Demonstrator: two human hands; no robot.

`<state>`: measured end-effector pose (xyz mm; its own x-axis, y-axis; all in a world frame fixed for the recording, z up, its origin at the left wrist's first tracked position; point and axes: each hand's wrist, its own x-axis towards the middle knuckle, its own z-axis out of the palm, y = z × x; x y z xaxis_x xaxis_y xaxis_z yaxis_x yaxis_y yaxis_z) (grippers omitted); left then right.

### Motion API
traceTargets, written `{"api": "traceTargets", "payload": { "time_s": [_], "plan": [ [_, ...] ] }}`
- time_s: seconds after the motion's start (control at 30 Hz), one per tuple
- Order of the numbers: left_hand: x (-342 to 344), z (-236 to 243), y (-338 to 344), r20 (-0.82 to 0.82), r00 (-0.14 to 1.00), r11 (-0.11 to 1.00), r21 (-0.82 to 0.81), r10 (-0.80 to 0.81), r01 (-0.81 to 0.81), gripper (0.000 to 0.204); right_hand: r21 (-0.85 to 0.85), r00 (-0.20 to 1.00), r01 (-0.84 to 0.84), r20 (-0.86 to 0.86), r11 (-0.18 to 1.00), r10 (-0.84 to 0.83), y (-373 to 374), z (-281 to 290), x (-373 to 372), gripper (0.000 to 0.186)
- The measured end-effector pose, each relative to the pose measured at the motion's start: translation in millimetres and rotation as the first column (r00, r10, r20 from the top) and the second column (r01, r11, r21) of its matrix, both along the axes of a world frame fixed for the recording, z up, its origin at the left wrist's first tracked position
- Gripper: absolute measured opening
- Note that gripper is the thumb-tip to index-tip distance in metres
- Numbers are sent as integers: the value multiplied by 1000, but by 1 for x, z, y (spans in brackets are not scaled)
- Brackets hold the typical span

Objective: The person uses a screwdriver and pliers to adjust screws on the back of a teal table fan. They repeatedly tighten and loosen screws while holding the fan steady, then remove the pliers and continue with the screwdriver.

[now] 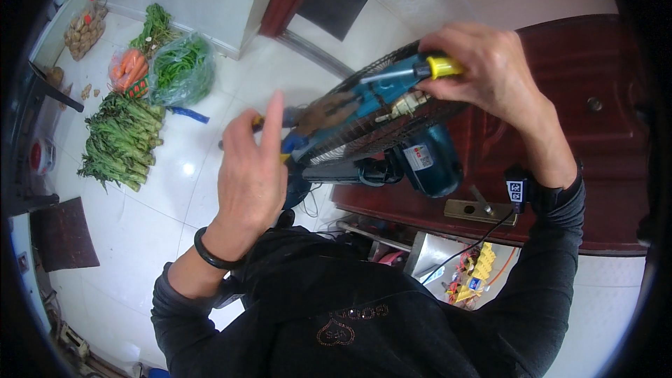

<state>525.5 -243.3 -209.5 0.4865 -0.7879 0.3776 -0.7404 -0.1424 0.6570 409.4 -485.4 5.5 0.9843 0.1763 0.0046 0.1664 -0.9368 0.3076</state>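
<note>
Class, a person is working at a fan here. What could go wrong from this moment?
1. The screwdriver in the right hand points toward the left hand's side, so a slip might jab those fingers.
2. Its shaft shows across the fan, so it could scratch the blue blades.
3. The thin cable from the right wrist passes near the door handle in this view; it might snag.

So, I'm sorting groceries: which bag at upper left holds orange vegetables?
The small bag of carrots, left of the large clear bag. Its contents are orange; the clear bag holds greens, the far-left bag brown, roundish lumps.
</note>
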Motion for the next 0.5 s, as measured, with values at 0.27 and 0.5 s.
{"api": "traceTargets", "payload": {
  "time_s": [0.27,0.5],
  "plan": [
    [-1,9,3,4,1000,997,76,-1,1,80,-32,1000,4,-20,999,-5,2,1,2,31],
    [2,20,11,76,997,997,78,-16,10,77,-26,999,39,2,999,-39,4,-3,1,32]
  ]
}}
